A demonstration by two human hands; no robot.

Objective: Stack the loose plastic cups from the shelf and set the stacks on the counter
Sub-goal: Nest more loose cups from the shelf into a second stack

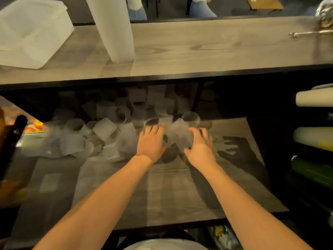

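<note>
While loose cups (106, 127) lie heaped on the shelf (162, 195), the left hand (150, 141) and right hand (200, 145) each curl around 1 cup (177, 134), probably to nest them; a stack (111, 27) stands on the counter (198, 49).

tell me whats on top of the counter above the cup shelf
On the counter stand a tall stack of cups and a translucent plastic tub. A metallic object at its right end is cut off by the frame.

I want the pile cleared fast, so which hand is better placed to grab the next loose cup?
Probably the left hand: most loose cups lie to its side on the shelf. The right hand has only bare shelf beyond it.
</note>
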